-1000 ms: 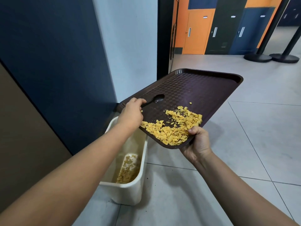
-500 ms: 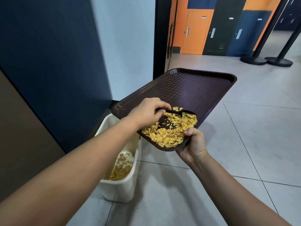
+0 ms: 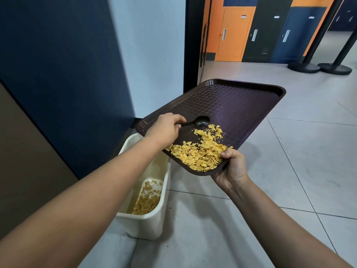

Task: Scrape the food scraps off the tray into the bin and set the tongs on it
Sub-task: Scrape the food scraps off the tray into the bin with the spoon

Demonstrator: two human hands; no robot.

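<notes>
A dark brown tray (image 3: 237, 105) is held tilted above the floor, its near corner lowest. My right hand (image 3: 231, 169) grips that near corner from below, thumb on the rim. A heap of yellow food flakes (image 3: 201, 153) lies at the low end of the tray. My left hand (image 3: 166, 130) grips the handle of a black utensil (image 3: 201, 121) that looks like a spoon; its head rests on the tray just above the flakes. A cream plastic bin (image 3: 152, 219) stands on the floor below the tray's left edge, with flakes in its bottom.
A dark blue wall panel (image 3: 67, 74) and a white wall (image 3: 154, 45) rise right behind the bin. Grey floor tiles (image 3: 299, 171) spread to the right. Two black stanchion bases (image 3: 318, 67) and orange and dark lockers (image 3: 251, 29) stand far off.
My left hand dragged the utensil down through the flakes toward the tray's low corner, then drew it back up above the heap. The tray stays tilted in my right hand.
</notes>
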